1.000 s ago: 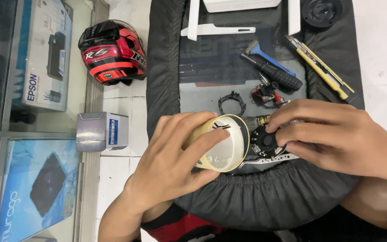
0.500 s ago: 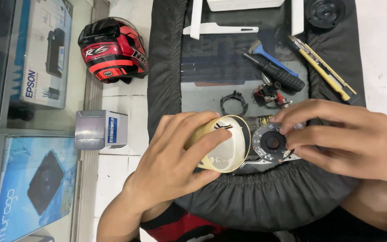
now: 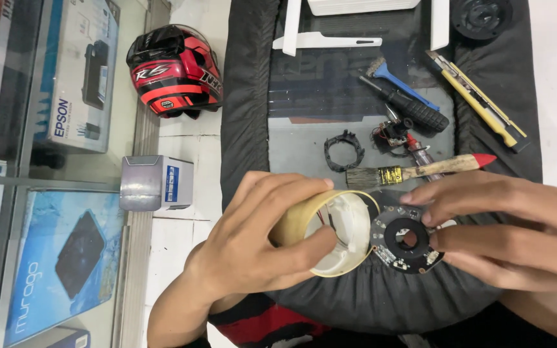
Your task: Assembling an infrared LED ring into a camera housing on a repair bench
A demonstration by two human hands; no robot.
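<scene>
Your left hand (image 3: 253,245) grips smooth cream plastic housing (image 3: 330,235); matt black circuit ring (image 3: 407,240); wooden-handled brush (image 3: 414,171); matt dark cloth (image 3: 246,96)

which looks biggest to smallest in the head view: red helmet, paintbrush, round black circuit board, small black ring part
1. red helmet
2. paintbrush, long but thin
3. round black circuit board
4. small black ring part
The board lies nearer the camera, so 3 and 4 are unsure.

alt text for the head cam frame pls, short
Seen from above, the left hand holds a cream round housing on its side while the right hand holds a black ring-shaped circuit board at its open end, over a dark cloth. Behind lie a paintbrush, black screwdriver and yellow utility knife; a red helmet sits to the left.
</scene>
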